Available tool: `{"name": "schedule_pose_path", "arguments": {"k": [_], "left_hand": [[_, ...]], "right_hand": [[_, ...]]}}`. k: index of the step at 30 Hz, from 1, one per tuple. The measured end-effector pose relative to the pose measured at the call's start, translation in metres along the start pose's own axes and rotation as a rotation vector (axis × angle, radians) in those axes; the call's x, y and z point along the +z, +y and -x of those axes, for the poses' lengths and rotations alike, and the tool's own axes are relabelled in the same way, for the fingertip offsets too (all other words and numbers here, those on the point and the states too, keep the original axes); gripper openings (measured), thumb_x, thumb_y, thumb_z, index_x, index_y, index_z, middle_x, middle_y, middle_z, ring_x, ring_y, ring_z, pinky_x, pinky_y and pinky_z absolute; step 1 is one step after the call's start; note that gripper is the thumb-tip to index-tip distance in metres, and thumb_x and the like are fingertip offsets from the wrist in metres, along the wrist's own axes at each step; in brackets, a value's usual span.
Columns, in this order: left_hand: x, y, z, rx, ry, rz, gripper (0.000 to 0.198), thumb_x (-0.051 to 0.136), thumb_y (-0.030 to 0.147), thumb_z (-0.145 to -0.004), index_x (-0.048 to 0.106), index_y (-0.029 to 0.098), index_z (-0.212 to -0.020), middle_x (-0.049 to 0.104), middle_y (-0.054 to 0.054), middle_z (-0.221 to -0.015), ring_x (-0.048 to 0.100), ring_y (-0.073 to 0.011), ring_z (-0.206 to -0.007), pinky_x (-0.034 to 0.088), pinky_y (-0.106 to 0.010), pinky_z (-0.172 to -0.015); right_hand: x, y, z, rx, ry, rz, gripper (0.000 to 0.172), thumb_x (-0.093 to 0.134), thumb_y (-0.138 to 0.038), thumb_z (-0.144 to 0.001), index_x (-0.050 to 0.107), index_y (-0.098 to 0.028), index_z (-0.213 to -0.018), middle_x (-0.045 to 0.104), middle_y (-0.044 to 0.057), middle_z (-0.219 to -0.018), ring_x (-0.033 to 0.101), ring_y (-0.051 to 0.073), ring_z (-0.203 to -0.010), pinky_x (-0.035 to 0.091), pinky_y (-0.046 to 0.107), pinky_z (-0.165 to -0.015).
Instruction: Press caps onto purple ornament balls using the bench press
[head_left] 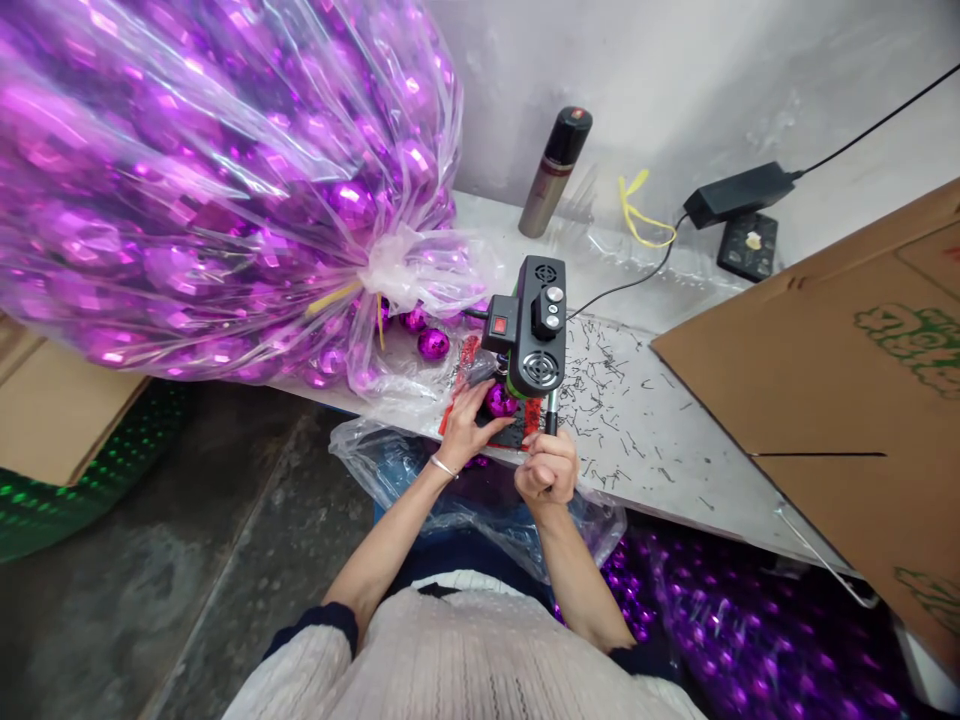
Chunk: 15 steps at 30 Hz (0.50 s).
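**Purple bauble held under a bench-top press**

A person seated at a workbench steadies a purple bauble (500,400) beneath a small black machine (534,330). The left hand (469,425) cups the ball from the side, with its fingers curled and its tips pinching the shell. The right hand (550,468) is balled into a fist around the machine's lever (553,410). The bauble sits at the table's (675,450) near edge, on a red pad directly under the machine head.

It looks light, thin-walled and mirror-slick, so it is likely to crack if squeezed and to slip if held loosely. A gentle fingertip hold low on its sides seems safest.

A crumpled clear plastic bag (465,490) hangs below the table edge, just under the wrists. Bits of wire (615,390) litter the tabletop to the right of the machine, and loose baubles (433,343) lie to its left. A huge tied sack of baubles (225,180) crowds the left hand's side. A cardboard box (825,380) hems in the right. A spray can (556,170) and a power adapter (739,193) stand against the far wall.
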<state>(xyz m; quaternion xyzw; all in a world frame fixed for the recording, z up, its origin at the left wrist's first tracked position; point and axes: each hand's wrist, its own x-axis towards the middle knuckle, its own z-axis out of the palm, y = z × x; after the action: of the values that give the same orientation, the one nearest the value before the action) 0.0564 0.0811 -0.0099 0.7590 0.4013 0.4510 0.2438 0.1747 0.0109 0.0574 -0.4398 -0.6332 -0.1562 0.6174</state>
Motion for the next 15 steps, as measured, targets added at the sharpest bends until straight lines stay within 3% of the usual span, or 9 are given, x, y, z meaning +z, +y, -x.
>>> {"name": "schedule_pose_path", "arguments": {"k": [10,15], "left_hand": [[-0.002,0.002,-0.003,-0.047,-0.011,0.029,0.066,0.077,0.053,-0.085,0.059,0.019,-0.140,0.071,-0.016,-0.131,0.068,-0.0290,-0.125,0.051,-0.049,-0.112],[-0.004,0.003,-0.005,-0.051,-0.010,0.060,0.067,0.079,0.051,-0.084,0.059,0.020,-0.140,0.072,-0.015,-0.131,0.068,-0.0288,-0.124,0.051,-0.050,-0.112]], "right_hand": [[0.003,0.007,0.003,-0.098,-0.039,0.068,0.027,0.033,-0.029,-0.106,0.046,-0.024,-0.084,0.056,-0.003,-0.071,0.059,0.011,-0.061,0.049,0.028,-0.060],[-0.010,-0.009,-0.032,-0.017,-0.050,0.106,0.022,0.043,-0.026,-0.104,0.052,-0.022,-0.084,0.062,0.000,-0.072,0.059,0.012,-0.062,0.047,0.028,-0.060]]}}
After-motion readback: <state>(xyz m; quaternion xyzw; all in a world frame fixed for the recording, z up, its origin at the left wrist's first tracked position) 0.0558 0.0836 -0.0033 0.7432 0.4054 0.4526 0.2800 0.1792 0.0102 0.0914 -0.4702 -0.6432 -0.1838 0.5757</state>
